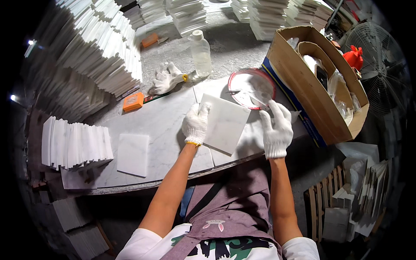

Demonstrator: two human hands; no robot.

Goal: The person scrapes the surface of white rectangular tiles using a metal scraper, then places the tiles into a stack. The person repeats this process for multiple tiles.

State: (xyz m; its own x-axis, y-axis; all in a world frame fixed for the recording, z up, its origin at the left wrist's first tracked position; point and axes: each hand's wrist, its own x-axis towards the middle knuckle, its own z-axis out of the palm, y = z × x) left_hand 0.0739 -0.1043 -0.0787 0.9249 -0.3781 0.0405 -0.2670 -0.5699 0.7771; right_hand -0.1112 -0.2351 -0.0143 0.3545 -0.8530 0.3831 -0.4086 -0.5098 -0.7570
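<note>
My left hand (196, 123), in a white knit glove, grips the left edge of a square white marble tile (226, 125), tilted above the table. A red-rimmed bowl (274, 88) of white paste (249, 86) stands just beyond the tile. At the bowl's near right rim is my right hand (278, 130), also gloved, its fingers closed around a thin scraper (259, 102) whose blade reaches into the paste. The scraper's handle is mostly hidden by the fingers. Another dark, slim tool end (233, 92) rests on the bowl's left rim.
A second tile (132, 154) lies left, beside a row of upright tiles (77, 143). Behind are a spare glove (166, 79), an orange box (133, 102), a clear bottle (201, 56) and tall tile stacks (99, 43). A cardboard box (318, 117) and a fan (375, 65) stand right.
</note>
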